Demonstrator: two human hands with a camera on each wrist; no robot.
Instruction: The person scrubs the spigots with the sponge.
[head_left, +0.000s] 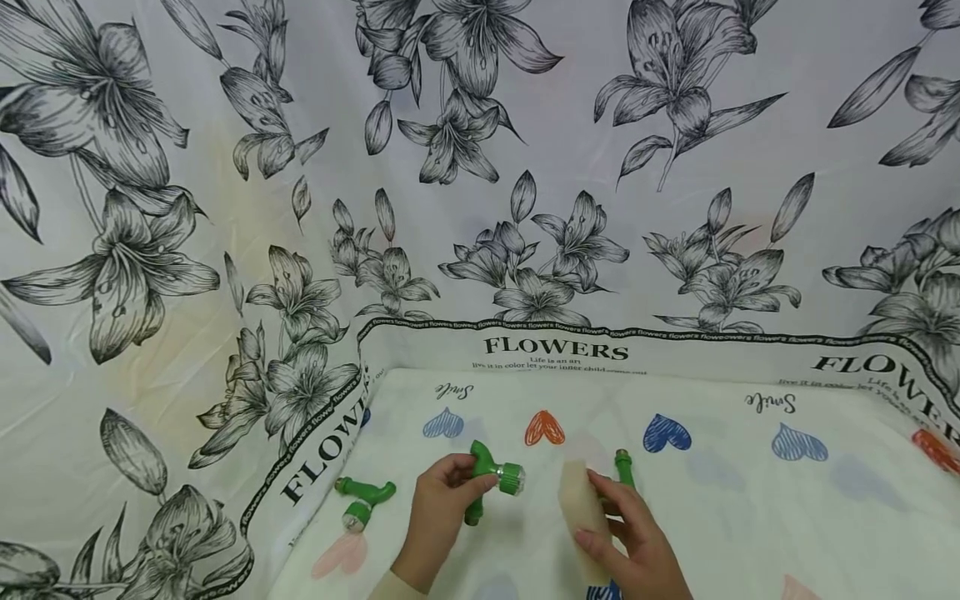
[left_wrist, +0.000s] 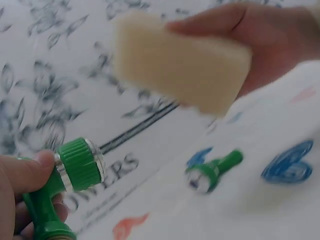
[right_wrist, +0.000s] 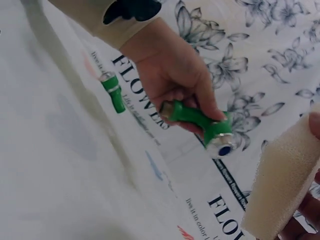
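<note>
**Currently Aloft: a Green Tap (head_left: 487,462) and a Pale Sponge (head_left: 581,504)**

The person's left hand (head_left: 442,508) pinches the green tap between thumb and fingers, its ribbed knob turned toward the pale sponge. A clear, silvery rim circles the knob, and a dark blue disc shows at its end in the right wrist view. The right hand (head_left: 637,537) grips the pale sponge, a thick block with a porous face, tilted upright. Tap and sponge are near each other but apart, both raised over the bench (head_left: 750,525), which is draped in white cloth printed with hearts.

Two more green taps lie on the cloth. The second tap (head_left: 367,492) rests to the person's left, just above a pink heart (head_left: 341,554). The third tap (head_left: 624,467) lies beyond the right hand, near a dark blue heart (head_left: 667,433); the hand hides part of it in the head view. The left wrist view is blurred, so how the fingers sit on the sponge's far side is hard to tell. Behind the bench hangs a floral backdrop (head_left: 555,167).
</note>
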